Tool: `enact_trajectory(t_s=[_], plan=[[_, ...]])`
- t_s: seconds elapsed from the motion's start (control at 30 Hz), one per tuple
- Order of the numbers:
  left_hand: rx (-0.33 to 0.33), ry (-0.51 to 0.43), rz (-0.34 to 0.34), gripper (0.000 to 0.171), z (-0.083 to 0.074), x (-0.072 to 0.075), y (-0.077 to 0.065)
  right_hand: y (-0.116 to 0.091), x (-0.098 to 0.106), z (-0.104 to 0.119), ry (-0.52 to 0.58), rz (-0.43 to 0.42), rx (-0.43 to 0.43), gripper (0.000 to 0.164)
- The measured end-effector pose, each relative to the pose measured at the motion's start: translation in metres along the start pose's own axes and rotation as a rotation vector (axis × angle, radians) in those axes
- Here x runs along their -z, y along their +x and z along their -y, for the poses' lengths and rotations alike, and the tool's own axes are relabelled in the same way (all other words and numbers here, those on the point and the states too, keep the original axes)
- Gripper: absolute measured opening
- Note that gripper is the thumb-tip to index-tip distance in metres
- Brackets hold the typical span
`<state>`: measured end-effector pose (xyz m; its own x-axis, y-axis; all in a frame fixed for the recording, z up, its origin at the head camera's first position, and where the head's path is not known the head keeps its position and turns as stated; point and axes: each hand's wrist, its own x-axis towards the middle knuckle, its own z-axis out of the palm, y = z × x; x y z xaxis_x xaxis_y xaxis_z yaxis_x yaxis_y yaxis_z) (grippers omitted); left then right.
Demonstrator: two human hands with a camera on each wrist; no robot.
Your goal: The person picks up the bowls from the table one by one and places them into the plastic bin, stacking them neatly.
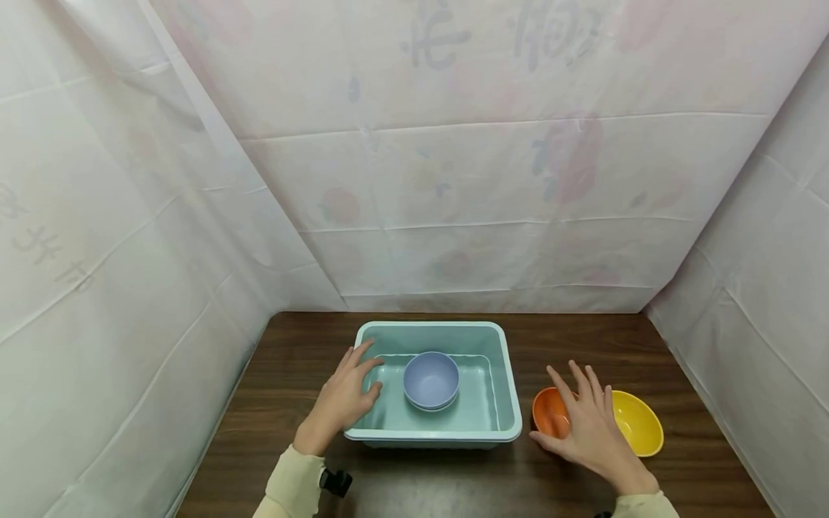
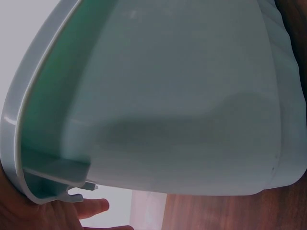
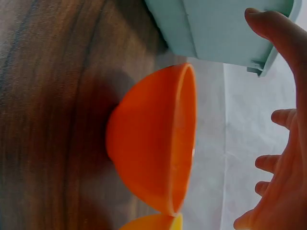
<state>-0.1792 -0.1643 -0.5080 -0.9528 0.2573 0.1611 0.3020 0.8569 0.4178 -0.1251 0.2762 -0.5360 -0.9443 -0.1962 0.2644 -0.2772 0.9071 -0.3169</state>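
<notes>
A light green plastic basin (image 1: 508,388) stands on the table, with a stack of light purple bowls (image 1: 430,380) inside it. My left hand (image 1: 343,396) is over the basin's left rim, its fingers spread and nothing in its grasp. In the left wrist view the basin's outer wall (image 2: 182,96) fills most of the picture. To the right of the basin sits an orange bowl (image 3: 144,139), upright on the wood. Above it hovers my right hand (image 1: 592,439), fingers apart, holding nothing. A yellow bowl (image 1: 637,424) stands against the orange one, partly hidden by that hand.
The dark wooden table (image 1: 259,403) ends at white printed sheets (image 1: 479,216) hanging behind it and on both sides. A small black device (image 1: 336,482) is strapped at the left wrist.
</notes>
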Motion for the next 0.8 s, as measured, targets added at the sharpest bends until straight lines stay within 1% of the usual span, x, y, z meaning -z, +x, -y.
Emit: enact_trajectory(t_s=[0.23, 0.57, 0.8], plan=[[0.005, -0.009, 0.009, 0.040, 0.000, 0.000, 0.000, -0.002, -0.007, -0.004, -0.023, 0.094, -0.038, 0.110], [0.005, -0.011, 0.009, 0.040, 0.000, 0.000, -0.001, -0.001, -0.011, -0.011, -0.013, 0.177, -0.040, 0.109], [-0.002, -0.014, 0.001, 0.039, 0.000, 0.000, -0.001, 0.002, -0.010, -0.009, -0.015, 0.253, -0.053, 0.105]])
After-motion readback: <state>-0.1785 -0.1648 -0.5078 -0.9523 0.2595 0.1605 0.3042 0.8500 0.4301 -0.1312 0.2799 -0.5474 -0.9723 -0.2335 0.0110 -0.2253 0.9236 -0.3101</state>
